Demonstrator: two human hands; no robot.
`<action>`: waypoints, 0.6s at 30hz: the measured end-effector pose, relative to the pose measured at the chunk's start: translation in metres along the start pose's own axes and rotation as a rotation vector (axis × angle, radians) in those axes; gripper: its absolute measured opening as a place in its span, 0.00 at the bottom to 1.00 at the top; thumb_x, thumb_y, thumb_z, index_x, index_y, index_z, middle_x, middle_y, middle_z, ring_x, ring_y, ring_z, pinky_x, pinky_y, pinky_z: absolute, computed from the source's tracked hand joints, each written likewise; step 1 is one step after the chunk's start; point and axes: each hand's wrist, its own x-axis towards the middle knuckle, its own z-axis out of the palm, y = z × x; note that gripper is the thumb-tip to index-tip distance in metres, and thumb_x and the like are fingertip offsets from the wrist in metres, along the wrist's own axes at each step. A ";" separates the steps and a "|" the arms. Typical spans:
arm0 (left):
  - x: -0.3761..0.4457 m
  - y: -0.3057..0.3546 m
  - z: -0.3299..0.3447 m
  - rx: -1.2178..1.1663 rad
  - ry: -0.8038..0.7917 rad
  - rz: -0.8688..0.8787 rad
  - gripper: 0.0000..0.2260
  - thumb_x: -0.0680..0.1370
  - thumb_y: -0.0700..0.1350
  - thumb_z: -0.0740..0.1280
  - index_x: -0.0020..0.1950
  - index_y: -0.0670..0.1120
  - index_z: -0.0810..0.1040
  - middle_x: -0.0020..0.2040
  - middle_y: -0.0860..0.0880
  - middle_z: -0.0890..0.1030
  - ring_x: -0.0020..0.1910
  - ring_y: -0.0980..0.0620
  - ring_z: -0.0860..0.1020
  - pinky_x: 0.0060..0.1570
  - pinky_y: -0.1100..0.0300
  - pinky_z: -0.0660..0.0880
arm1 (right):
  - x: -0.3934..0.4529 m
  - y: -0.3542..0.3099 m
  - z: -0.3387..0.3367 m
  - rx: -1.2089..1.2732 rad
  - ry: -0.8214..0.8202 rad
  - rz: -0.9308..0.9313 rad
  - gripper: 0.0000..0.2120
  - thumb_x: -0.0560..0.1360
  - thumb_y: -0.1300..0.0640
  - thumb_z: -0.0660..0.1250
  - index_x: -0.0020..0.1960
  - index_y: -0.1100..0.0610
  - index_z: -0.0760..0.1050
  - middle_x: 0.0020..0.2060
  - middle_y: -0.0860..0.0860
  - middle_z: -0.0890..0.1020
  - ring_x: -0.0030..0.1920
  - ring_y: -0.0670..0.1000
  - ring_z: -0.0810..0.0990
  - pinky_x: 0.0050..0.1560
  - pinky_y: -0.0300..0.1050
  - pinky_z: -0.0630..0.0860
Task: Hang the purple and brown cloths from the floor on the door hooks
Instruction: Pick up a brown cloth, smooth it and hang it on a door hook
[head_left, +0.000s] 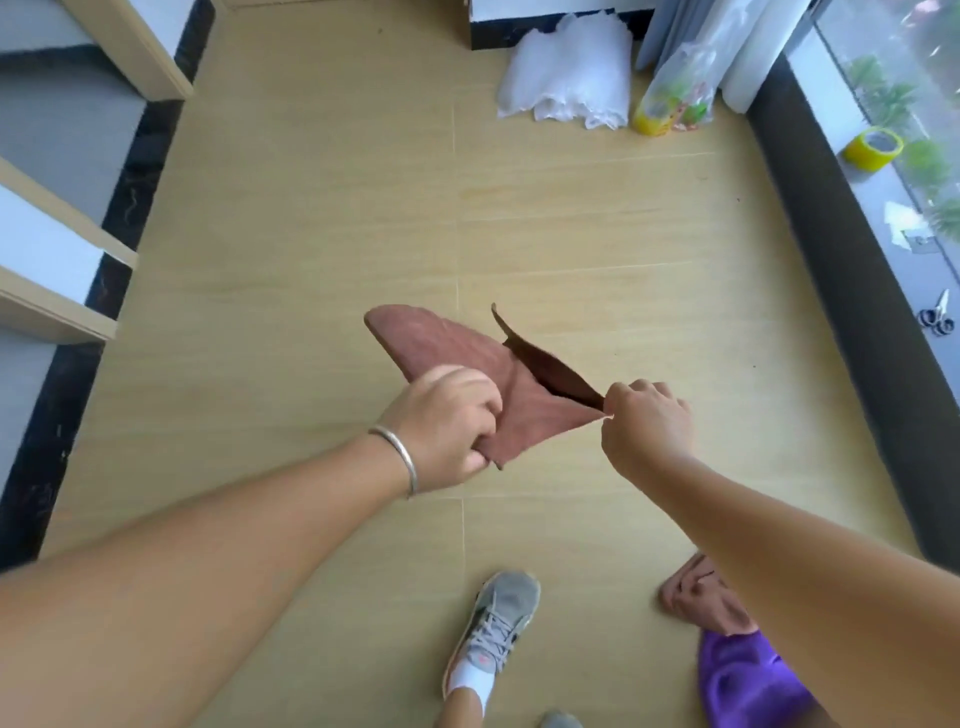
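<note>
Here both hands, left hand (451, 422) and right hand (645, 423), stretch a soft brown cloth (467, 358).

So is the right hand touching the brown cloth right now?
Touching. The head view shows the right hand pinching a corner of the brown cloth while the left hand grips its other edge.

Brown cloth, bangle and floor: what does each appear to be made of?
Brown cloth: soft napped fabric, probably microfibre or terry; matte, drapes limply between left hand and right hand. Bangle: silver-coloured metal, judging by its shine. Floor: pale tile or laminate with wood-grain print, faintly glossy, thin joint lines.
</note>
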 end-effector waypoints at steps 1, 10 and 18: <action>-0.014 0.028 0.033 -0.044 -0.028 -0.046 0.05 0.60 0.45 0.76 0.33 0.46 0.83 0.42 0.50 0.81 0.48 0.46 0.80 0.53 0.51 0.75 | -0.019 0.004 0.016 -0.008 -0.047 -0.005 0.13 0.72 0.60 0.59 0.54 0.51 0.75 0.52 0.51 0.77 0.58 0.55 0.71 0.50 0.47 0.64; -0.134 0.161 0.273 -0.177 -0.572 -0.408 0.14 0.73 0.53 0.65 0.56 0.50 0.81 0.60 0.53 0.75 0.64 0.50 0.68 0.61 0.56 0.63 | -0.148 0.045 0.202 -0.095 -0.372 -0.010 0.12 0.75 0.54 0.60 0.57 0.52 0.75 0.54 0.53 0.77 0.58 0.56 0.72 0.50 0.49 0.66; -0.193 0.061 0.387 0.112 -0.662 -0.522 0.14 0.75 0.53 0.66 0.59 0.54 0.79 0.61 0.53 0.74 0.65 0.50 0.68 0.61 0.55 0.64 | -0.183 0.049 0.362 -0.088 -0.411 -0.030 0.16 0.75 0.53 0.63 0.63 0.50 0.72 0.63 0.52 0.73 0.64 0.55 0.67 0.58 0.49 0.66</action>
